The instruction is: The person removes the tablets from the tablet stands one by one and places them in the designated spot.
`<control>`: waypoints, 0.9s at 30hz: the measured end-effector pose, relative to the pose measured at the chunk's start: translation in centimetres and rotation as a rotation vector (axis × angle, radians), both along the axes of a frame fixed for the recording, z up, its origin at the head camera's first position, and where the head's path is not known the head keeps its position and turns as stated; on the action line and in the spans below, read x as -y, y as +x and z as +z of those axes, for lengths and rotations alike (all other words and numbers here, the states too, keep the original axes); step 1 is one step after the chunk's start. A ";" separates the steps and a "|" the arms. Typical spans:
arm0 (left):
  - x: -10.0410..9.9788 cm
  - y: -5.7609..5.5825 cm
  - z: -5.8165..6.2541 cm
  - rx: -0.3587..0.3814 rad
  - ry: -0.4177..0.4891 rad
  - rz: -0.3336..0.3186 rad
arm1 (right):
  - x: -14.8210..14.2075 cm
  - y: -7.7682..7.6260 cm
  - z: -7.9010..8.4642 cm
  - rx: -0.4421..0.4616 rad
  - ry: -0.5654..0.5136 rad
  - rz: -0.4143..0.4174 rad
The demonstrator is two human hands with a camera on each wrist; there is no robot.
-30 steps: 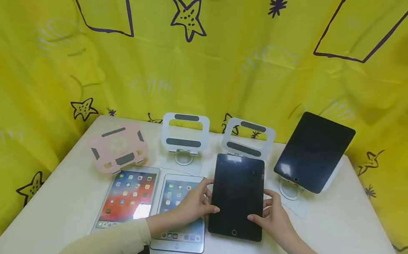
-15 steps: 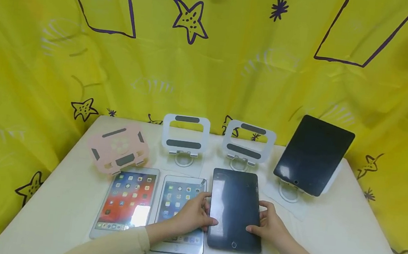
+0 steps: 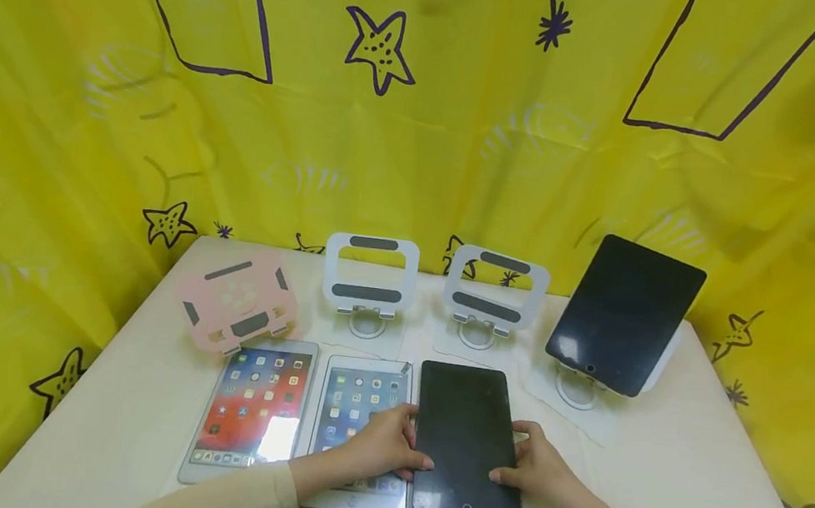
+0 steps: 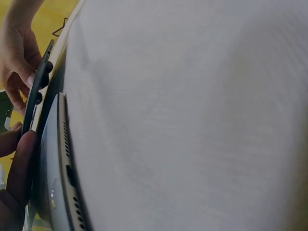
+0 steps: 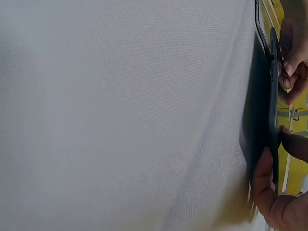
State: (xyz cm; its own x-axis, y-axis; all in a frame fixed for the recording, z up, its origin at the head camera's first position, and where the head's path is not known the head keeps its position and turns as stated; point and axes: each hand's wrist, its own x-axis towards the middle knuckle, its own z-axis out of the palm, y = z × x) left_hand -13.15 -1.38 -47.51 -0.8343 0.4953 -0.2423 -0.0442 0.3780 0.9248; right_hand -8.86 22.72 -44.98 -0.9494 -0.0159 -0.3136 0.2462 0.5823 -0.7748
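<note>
Between both hands is a black tablet (image 3: 465,437), its dark screen facing up and its home button toward the near side. My left hand (image 3: 386,443) grips its left edge, thumb on the front and fingers curled beneath. The right hand (image 3: 541,469) pinches the opposite edge the same way. In the right wrist view the black tablet (image 5: 273,96) is seen edge-on, slightly above the white cloth with a shadow under it. Just left of it lies a white tablet (image 3: 364,400) with a lit screen, partly covered by my left hand and forearm.
Another lit white tablet (image 3: 254,404) lies farther left. A pink stand (image 3: 236,297) and two white stands (image 3: 369,293) (image 3: 494,306) line the back. At the right, a second black tablet (image 3: 625,316) leans on a stand. A yellow patterned curtain (image 3: 420,146) hangs behind.
Both hands have brought the black tablet down toward the near edge and lower, beside the white tablet. The white stand behind it is now fully uncovered.
</note>
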 end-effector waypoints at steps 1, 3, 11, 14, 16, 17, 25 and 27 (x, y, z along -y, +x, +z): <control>0.0 0.0 0.1 -0.003 -0.013 -0.008 | 0.0 0.1 -0.1 0.004 -0.009 0.000; 0.0 0.0 0.2 -0.003 -0.031 -0.025 | -0.1 0.2 -0.3 0.008 -0.004 -0.008; -0.1 -0.8 1.2 0.007 -0.035 -0.054 | -0.3 0.4 -0.4 -0.040 0.051 0.024; -0.1 -1.0 1.4 -0.020 -0.054 -0.049 | 0.0 0.3 -0.2 -0.066 0.137 0.045; -0.1 -1.2 1.5 -0.025 -0.058 -0.042 | 0.1 0.2 -0.1 -0.083 0.202 0.062; -0.2 -1.2 1.5 -0.022 -0.054 -0.038 | 0.1 0.2 -0.1 -0.089 0.231 0.071; -0.8 -1.6 1.9 -0.065 -0.043 -0.035 | -0.3 0.3 0.7 -0.049 0.386 0.080; -1.0 -1.8 2.0 -0.078 -0.034 -0.042 | -0.6 0.2 1.0 -0.058 0.386 0.062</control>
